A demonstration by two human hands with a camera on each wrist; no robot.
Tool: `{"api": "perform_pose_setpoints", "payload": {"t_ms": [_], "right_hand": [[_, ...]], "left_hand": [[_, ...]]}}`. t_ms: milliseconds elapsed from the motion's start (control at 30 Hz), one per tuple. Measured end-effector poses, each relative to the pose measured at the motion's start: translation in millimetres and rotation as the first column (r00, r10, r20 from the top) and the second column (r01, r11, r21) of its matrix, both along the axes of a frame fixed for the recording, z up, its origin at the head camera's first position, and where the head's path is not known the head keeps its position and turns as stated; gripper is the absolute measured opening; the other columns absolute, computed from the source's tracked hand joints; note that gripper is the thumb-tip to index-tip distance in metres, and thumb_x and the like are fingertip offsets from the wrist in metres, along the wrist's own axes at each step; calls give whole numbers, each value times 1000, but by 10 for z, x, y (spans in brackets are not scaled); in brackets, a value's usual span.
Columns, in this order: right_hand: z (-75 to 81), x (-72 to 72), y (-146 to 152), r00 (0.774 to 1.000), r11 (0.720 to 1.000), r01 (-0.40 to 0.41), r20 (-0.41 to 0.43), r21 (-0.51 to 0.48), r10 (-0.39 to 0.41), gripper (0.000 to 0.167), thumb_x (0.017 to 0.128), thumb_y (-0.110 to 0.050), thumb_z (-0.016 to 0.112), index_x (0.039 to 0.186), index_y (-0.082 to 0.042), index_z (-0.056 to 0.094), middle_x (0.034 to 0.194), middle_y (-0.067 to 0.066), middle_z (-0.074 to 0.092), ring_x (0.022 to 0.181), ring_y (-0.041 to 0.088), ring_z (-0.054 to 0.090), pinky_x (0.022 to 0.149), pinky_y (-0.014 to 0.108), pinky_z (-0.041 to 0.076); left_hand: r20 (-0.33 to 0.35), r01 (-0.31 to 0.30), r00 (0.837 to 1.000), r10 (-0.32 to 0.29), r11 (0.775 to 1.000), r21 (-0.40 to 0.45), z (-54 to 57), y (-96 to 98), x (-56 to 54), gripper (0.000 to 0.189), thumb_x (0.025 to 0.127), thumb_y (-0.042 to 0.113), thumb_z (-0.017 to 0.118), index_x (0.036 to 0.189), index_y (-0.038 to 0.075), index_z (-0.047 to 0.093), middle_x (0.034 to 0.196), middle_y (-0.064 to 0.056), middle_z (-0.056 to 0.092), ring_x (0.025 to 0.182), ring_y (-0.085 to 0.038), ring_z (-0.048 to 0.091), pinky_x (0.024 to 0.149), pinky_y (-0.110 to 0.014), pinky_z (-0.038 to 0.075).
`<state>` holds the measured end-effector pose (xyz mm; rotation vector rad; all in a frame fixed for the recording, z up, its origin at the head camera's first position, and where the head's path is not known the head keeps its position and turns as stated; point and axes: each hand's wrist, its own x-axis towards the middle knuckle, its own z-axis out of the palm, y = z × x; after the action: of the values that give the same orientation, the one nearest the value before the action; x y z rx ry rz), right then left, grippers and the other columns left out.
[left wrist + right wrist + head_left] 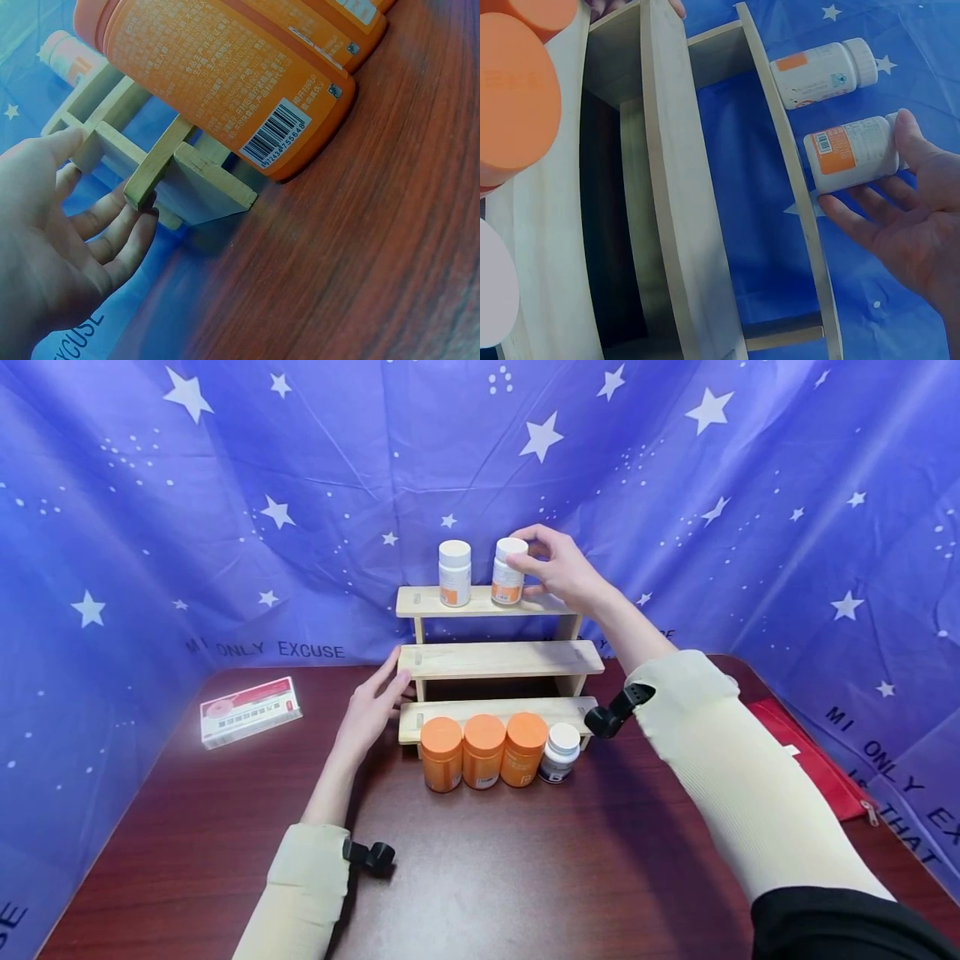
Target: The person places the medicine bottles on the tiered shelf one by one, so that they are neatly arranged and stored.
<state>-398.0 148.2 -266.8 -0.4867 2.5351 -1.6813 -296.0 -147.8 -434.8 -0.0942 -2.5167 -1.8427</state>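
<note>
A three-step wooden rack stands on the table. On its top step are two white pill bottles with orange-and-white labels. My right hand holds the right-hand pill bottle, thumb at the cap and fingers around its far side; the bottle is upright at the step. The other pill bottle stands to its left, apart from the hand. My left hand grips the rack's left end by the middle step, thumb and fingers around the wood in the left wrist view.
Three orange bottles and a small white bottle with a dark label stand in a row before the lowest step. A red-and-white medicine box lies at the left. A red zip pouch lies at the right, with a starry curtain behind.
</note>
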Motion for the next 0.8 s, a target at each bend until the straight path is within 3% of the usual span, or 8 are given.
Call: {"api": "perform_pose_setpoints", "payload": {"t_ms": [167,467,800], "right_hand": [[-37,-2,-4,1000,1000,13,-1,18,-13,39,104,-21,61,141,-11,52,115,2,60,115,20,60,92,42,63],[-62,13,-17,1000,1000,21,14,5,-21,47,103,-22,63,147,-12,49,117,3,60,116,21,60,99,45,60],[-167,181,157,998,995,65,-22,-77,-66,62,100,-30,68,155,-17,41,145,15,53,131,32,59,105,48,57]], "left_hand": [[-2,-1,1000,1,1000,-8,-1,7,-2,69,100,65,52,160,42,30,131,-17,68,106,-27,66,93,-43,61],[-9,-6,1000,6,1000,-4,-10,-5,-6,68,100,64,52,161,40,31,119,-20,72,105,-27,67,93,-45,61],[-7,-5,1000,5,1000,8,-11,-5,-7,69,99,65,53,160,41,31,122,-19,71,107,-28,66,94,-49,60]]}}
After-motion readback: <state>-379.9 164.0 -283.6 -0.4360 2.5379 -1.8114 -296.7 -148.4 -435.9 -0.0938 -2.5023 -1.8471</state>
